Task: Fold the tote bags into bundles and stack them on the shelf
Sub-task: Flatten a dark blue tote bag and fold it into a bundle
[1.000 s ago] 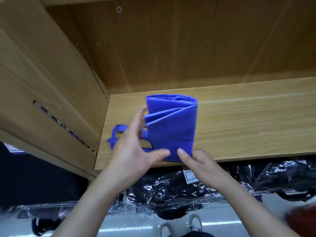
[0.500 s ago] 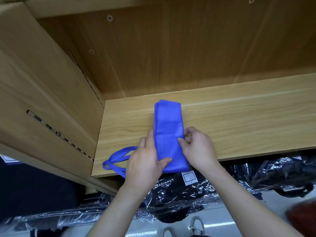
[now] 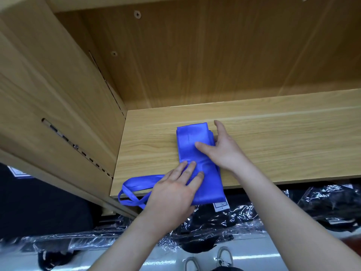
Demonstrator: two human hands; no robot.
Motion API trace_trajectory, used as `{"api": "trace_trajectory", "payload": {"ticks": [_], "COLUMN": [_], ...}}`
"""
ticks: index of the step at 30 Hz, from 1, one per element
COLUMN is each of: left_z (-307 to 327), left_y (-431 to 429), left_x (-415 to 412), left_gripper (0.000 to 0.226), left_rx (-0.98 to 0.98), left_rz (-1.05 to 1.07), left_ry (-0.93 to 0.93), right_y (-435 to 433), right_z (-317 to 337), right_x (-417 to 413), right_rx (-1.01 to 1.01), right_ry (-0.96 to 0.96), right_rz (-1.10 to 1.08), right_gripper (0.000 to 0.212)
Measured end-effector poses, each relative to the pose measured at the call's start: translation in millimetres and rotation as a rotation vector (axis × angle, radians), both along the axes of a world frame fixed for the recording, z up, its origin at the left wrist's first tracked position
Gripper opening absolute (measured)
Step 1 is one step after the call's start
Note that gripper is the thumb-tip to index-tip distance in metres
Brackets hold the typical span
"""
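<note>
Blue fabric lies flat under both hands. The left hand (image 3: pixel 175 190), low in the middle of the frame, presses its straight fingers onto the near half of the folded tote bag (image 3: pixel 192 141), with nothing curled round it. The right hand (image 3: pixel 222 151), just above and to the right, is likewise spread. Its thumb rests on top of the bag, and its outstretched fingers lie along the bag's right edge, against the stacked folds there.

The bag is a long narrow strip on the wooden shelf (image 3: pixel 283 145), running from mid-frame down toward the viewer. Its near end hangs a little over the shelf's front edge. The handles (image 3: pixel 140 182) trail out to the left from under the left hand, and their loops droop past the front edge.

A wooden side panel (image 3: pixel 58 85) fills the left of the frame, crossed by a slotted metal rail (image 3: pixel 78 151). The back panel (image 3: pixel 205 55), dotted with screw heads (image 3: pixel 137 14), rises across the top.

Below the shelf, black goods in crinkled clear plastic (image 3: pixel 244 216) spread across the lower frame. A small white label (image 3: pixel 220 204) sits just under the bag's end. Shoe tips (image 3: pixel 224 257) show at the bottom edge.
</note>
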State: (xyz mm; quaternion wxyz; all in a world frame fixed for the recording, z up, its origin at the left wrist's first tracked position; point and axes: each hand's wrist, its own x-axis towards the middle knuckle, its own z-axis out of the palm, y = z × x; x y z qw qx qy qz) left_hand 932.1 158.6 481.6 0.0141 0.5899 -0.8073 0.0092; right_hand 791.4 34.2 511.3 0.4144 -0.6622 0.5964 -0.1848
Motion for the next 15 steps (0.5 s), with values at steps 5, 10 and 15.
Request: {"api": "trace_trajectory", "payload": {"ticks": [5,10,15], "left_z": [0.7,4.9,13.0], "left_y": [-0.1,-5.3,-18.2], "left_x": [1.8,4.8,16.8], "left_gripper": [0.089,0.079,0.045], "left_rx": [0.027,0.128,0.185], "left_rz": [-0.046,-0.061,0.05], "left_ry": [0.074,0.142,0.607], "right_y": [-11.1,-10.9,-13.4], "right_z": [-11.4,-13.6,-11.8], "right_x": [14.3,6.2,0.5], "right_rx": [0.017,0.016,0.107], "right_ry": [-0.259,-0.443,-0.562], "right_rz": [-0.079,-0.07,0.01], "right_gripper": [0.039,0.044,0.059]}}
